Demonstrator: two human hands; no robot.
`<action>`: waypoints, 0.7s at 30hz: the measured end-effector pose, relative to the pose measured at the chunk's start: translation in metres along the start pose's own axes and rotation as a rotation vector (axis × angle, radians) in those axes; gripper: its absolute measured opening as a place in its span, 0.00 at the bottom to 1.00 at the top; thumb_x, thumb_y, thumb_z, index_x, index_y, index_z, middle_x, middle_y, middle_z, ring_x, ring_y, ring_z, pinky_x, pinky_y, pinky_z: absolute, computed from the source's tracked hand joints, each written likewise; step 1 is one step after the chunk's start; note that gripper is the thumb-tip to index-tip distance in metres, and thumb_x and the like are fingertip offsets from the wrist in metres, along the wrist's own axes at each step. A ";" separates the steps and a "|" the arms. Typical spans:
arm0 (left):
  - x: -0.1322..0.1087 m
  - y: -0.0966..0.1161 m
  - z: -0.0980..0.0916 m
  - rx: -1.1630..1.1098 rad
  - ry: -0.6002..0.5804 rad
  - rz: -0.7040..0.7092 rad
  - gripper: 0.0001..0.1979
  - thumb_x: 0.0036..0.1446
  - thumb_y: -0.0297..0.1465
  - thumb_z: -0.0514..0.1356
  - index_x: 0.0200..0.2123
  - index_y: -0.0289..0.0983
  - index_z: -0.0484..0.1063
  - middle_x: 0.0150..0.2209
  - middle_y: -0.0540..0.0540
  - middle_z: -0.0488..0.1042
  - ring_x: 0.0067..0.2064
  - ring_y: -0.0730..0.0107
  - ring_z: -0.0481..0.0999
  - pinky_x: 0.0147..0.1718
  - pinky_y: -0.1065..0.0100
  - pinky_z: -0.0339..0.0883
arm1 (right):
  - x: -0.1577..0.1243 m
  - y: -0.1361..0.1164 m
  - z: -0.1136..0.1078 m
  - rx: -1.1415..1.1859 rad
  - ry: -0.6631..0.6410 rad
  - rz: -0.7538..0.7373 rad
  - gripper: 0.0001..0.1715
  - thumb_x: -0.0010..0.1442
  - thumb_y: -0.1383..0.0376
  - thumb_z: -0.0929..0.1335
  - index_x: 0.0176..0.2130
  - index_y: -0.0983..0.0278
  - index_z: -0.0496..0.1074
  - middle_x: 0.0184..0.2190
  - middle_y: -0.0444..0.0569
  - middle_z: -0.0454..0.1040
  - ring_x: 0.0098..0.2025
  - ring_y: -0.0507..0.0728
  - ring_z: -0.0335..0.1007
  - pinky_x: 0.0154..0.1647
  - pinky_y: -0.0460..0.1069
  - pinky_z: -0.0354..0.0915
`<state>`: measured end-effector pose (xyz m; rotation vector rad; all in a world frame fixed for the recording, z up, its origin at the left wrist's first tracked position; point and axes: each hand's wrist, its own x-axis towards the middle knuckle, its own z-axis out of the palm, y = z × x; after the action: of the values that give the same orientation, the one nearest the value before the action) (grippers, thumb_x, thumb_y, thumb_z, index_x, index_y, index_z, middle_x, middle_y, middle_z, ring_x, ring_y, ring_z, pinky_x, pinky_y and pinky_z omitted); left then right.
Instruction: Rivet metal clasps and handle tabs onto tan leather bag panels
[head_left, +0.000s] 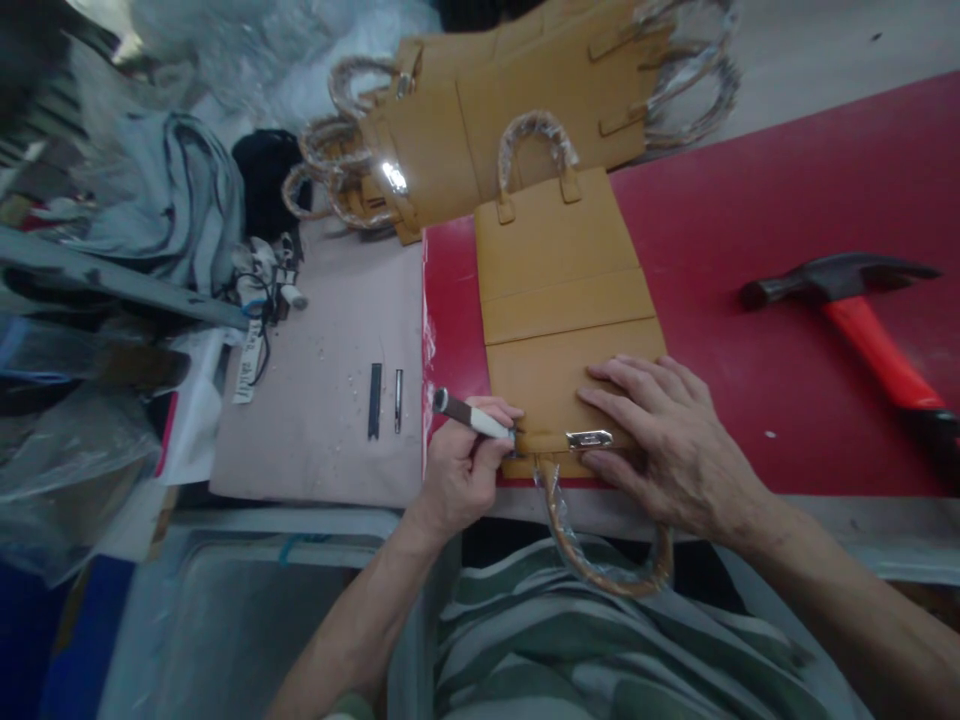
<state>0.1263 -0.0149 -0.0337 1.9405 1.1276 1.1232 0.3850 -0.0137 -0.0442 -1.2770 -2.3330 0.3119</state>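
A flat tan handbag panel (559, 290) lies on the red board, its plastic-wrapped handles at the far and near ends. In my left hand (461, 465) is a marker-like pen (472, 412) with a dark and white barrel, pinched so that its lower end meets the panel's left edge. That end is partly hidden by my fingers. My right hand (667, 440) rests spread on the panel's near right part, beside a shiny metal clasp plate (589, 440). The near handle (566, 550) hangs over the table edge towards my lap.
A claw hammer (847, 290) with a red handle lies on the red board (720, 240) at right. More tan bag pieces (525, 90) are stacked behind. Two slim metal tools (375, 400) lie on the left cloth. A grey bin (247, 600) stands below left.
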 end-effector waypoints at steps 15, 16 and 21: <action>-0.008 -0.011 0.004 0.027 0.035 0.197 0.04 0.65 0.26 0.58 0.43 0.36 0.71 0.44 0.39 0.79 0.48 0.62 0.80 0.48 0.58 0.76 | 0.000 -0.001 0.002 -0.016 0.035 -0.012 0.27 0.64 0.52 0.67 0.56 0.65 0.72 0.61 0.60 0.69 0.63 0.71 0.62 0.66 0.69 0.54; -0.008 -0.010 0.005 0.035 0.042 0.198 0.04 0.65 0.25 0.58 0.43 0.36 0.71 0.44 0.39 0.79 0.47 0.62 0.80 0.48 0.58 0.76 | 0.000 -0.001 0.002 -0.016 0.037 -0.011 0.27 0.64 0.52 0.67 0.56 0.65 0.71 0.61 0.60 0.69 0.63 0.71 0.62 0.66 0.69 0.54; -0.008 -0.007 0.008 0.086 0.072 0.215 0.04 0.65 0.26 0.58 0.42 0.37 0.71 0.43 0.41 0.79 0.46 0.61 0.80 0.47 0.57 0.76 | 0.000 -0.002 0.002 -0.010 0.040 -0.009 0.26 0.64 0.52 0.67 0.56 0.64 0.71 0.61 0.60 0.69 0.63 0.71 0.62 0.66 0.69 0.55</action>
<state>0.1290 -0.0193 -0.0464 2.1438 1.0383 1.2847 0.3830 -0.0148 -0.0454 -1.2652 -2.3089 0.2700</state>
